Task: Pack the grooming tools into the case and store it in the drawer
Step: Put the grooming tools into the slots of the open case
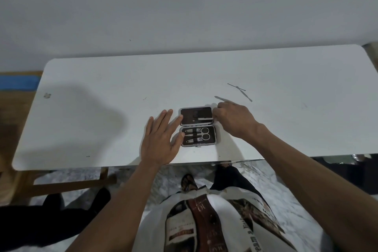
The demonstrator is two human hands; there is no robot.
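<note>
A small dark grooming case [197, 126] lies open on the white table [102, 92]. Its near half holds scissors [204, 133] and two clippers [190, 130] under straps; one thin tool sits in the lid half. My left hand [161, 139] lies flat with spread fingers against the case's left edge. My right hand [233, 117] hovers at the lid's right edge, its fingers pinching a thin metal tool [219, 98] that sticks out past the fingertips. Two more slim metal tools [240, 90] lie crossed on the table, farther right.
A plain grey wall stands behind the table. Wooden furniture with a blue strip [19, 83] is at the left. Below the table's near edge are a marble floor, my legs and a sandalled foot [188, 182].
</note>
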